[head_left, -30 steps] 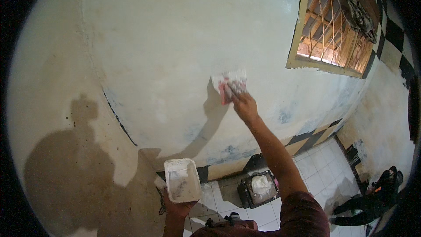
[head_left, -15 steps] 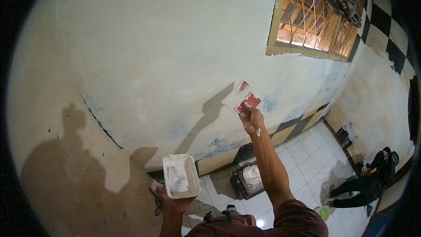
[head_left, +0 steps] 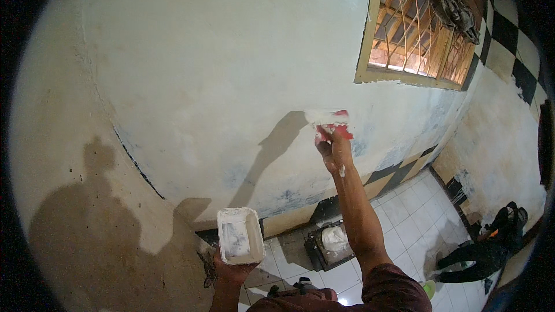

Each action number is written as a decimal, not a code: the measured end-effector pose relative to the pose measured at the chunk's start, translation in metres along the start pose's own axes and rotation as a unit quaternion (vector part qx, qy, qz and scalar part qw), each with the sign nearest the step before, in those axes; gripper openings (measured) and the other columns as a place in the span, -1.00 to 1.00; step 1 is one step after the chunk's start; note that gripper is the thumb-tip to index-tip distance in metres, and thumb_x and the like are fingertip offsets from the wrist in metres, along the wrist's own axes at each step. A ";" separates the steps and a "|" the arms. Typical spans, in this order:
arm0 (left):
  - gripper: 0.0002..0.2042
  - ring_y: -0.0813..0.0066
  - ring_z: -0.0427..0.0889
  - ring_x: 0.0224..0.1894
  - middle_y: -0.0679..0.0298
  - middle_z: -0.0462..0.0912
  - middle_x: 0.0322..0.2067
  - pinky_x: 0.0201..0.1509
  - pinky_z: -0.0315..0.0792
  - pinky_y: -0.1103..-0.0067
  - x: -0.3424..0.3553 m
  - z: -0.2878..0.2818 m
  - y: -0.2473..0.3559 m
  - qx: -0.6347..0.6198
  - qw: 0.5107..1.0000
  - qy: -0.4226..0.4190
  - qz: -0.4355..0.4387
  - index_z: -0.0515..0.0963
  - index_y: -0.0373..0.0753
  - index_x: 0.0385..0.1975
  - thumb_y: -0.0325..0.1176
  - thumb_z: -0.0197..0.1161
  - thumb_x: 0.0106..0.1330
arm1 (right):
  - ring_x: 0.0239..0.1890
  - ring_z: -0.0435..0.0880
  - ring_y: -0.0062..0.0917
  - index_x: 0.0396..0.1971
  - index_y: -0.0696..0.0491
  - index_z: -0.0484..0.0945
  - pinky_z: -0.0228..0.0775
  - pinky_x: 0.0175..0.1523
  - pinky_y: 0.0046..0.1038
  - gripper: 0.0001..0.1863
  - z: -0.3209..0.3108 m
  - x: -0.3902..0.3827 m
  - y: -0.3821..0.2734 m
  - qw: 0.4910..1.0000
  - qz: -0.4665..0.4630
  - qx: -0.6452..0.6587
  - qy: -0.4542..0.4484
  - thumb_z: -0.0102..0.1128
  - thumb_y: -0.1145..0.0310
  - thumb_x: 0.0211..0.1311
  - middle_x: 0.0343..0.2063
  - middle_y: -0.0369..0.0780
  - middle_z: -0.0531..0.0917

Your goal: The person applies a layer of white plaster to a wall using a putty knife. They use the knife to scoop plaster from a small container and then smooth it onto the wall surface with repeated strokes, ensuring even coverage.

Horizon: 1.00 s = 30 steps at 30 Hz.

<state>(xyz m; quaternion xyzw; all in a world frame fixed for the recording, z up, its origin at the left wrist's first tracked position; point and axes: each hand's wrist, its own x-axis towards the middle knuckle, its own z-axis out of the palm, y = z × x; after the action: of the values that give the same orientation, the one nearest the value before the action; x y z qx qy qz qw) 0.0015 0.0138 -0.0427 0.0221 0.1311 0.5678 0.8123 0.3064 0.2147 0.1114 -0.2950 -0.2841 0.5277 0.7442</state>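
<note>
My right hand [head_left: 335,149] grips a red putty knife [head_left: 341,118], a wide flat one smeared with white putty, and its blade is at the pale wall [head_left: 219,69]. A smear of white sits on my right wrist. Low on the left, my left hand [head_left: 234,268] holds up a white rectangular tub [head_left: 254,232] from below and the side. Putty coats the tub's rim and inner walls, and a greyish patch shows on its bottom. The wall bears uneven white coating with bluish-grey patches below the knife.
A barred window [head_left: 419,40] with a yellowish frame is at upper right, dark cloth hanging over it. A dark box [head_left: 315,248] holding a white bag stands on the tiled floor [head_left: 404,216]. At right is a person in dark clothes [head_left: 480,254]; cord [head_left: 208,268] hangs lower left.
My right hand has moved slightly right, and the putty knife has turned so its blade lies more level. The view has shifted a little. The tub stays in my left hand.
</note>
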 end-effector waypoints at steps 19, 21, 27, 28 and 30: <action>-0.36 -0.07 0.48 0.10 0.06 0.42 0.12 -0.07 0.52 -0.04 -0.017 -0.006 0.001 0.000 0.996 -0.006 0.093 0.27 -0.14 0.24 0.17 -0.17 0.28 | -0.56 0.62 -0.13 -0.20 0.07 0.46 0.45 -0.42 -0.09 -0.73 0.203 0.032 0.075 0.668 -0.452 -0.591 -0.010 0.12 0.33 0.07 -0.62 -0.04 0.61; -0.36 -0.06 0.47 0.12 0.07 0.42 0.12 -0.03 0.50 -0.04 -0.022 -0.007 0.005 0.037 0.991 0.031 0.128 0.27 -0.14 0.24 0.17 -0.16 0.28 | -0.47 0.63 -0.07 -0.05 0.11 0.40 0.45 -0.38 -0.06 -0.61 0.221 -0.021 0.108 0.629 -0.386 -0.647 -0.189 0.11 0.34 0.10 -0.56 0.02 0.61; -0.39 -0.05 0.41 0.17 0.07 0.39 0.15 0.09 0.37 -0.09 -0.034 0.020 0.018 0.010 0.989 -0.030 0.148 0.26 -0.10 0.25 0.15 -0.17 0.31 | -0.39 0.68 -0.35 -0.10 0.20 0.38 0.55 -0.31 -0.33 -0.63 0.161 -0.077 0.123 0.811 -0.070 -0.410 -0.411 0.17 0.37 0.11 -0.48 -0.11 0.62; -0.40 -0.05 0.40 0.17 0.07 0.38 0.16 0.11 0.36 -0.10 -0.031 0.022 0.019 -0.074 0.989 -0.054 0.120 0.25 -0.09 0.26 0.15 -0.17 0.32 | -0.37 0.67 -0.39 -0.12 0.19 0.39 0.56 -0.31 -0.37 -0.66 0.141 -0.080 0.125 0.874 -0.007 -0.318 -0.367 0.17 0.37 0.14 -0.46 -0.15 0.61; -0.41 -0.05 0.40 0.17 0.08 0.37 0.17 0.09 0.36 -0.11 -0.024 0.018 0.020 0.059 0.978 -0.034 0.195 0.24 -0.08 0.27 0.14 -0.18 0.34 | -0.35 0.65 -0.47 -0.16 0.17 0.43 0.56 -0.31 -0.45 -0.74 0.113 -0.090 0.133 0.951 0.122 -0.115 -0.261 0.16 0.37 0.21 -0.41 -0.23 0.60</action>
<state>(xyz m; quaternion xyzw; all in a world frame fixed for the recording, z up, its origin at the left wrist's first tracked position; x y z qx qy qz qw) -0.0203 0.0011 -0.0167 0.1145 0.1294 0.7053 0.6875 0.1163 0.1806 0.0785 -0.2629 -0.4888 0.6367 0.5352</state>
